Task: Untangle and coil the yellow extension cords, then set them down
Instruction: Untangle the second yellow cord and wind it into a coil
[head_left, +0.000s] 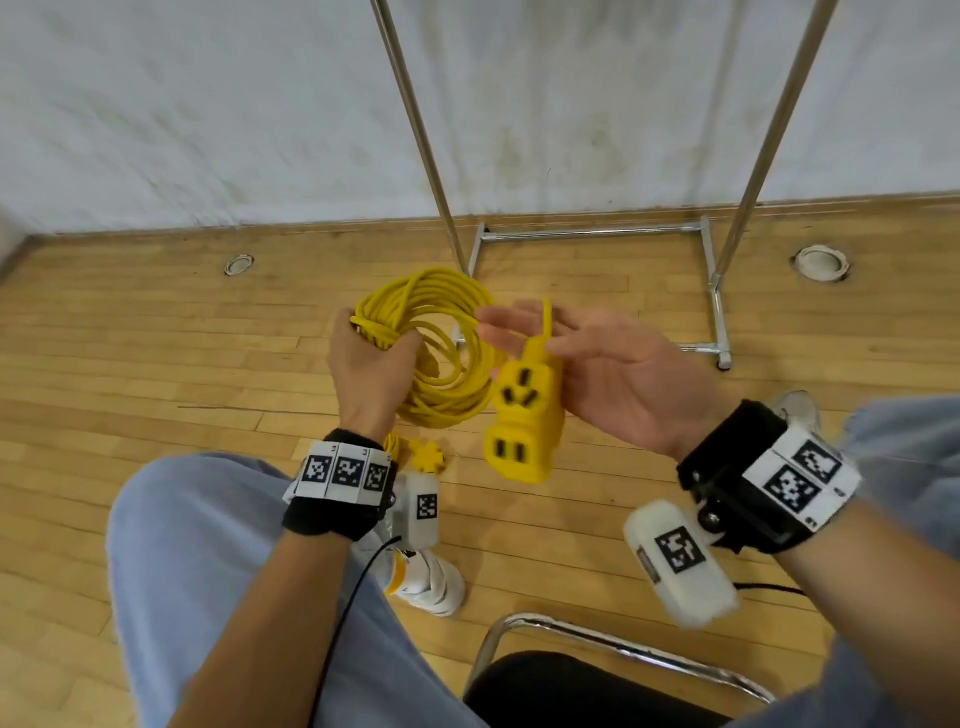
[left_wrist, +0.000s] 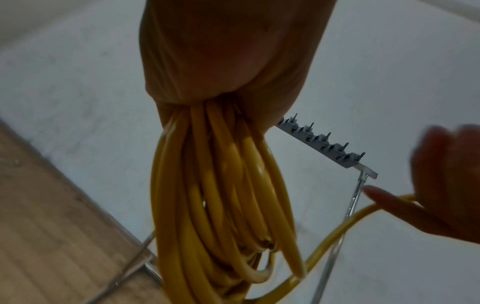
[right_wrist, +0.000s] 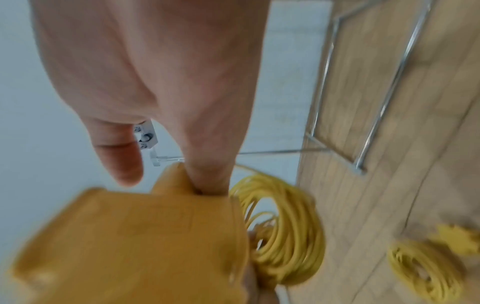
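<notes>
My left hand (head_left: 384, 348) grips one side of a coiled yellow extension cord (head_left: 441, 332), with its loops hanging below the fist (left_wrist: 221, 195). The cord's free end leads to my right hand (head_left: 519, 332), whose thumb and fingers pinch it just above a yellow three-outlet block (head_left: 524, 415). The block dangles in the air beside the coil and shows blurred in the right wrist view (right_wrist: 130, 246). A second coiled yellow cord (right_wrist: 426, 271) lies on the wooden floor; its plug (head_left: 426, 457) shows by my left wrist.
A chrome garment rack (head_left: 597, 234) stands ahead against the white wall. A chair with a metal frame (head_left: 623, 649) and black seat is under me. My knees and a white shoe (head_left: 431, 582) are below the hands. Two round floor fittings (head_left: 239, 265) sit near the wall.
</notes>
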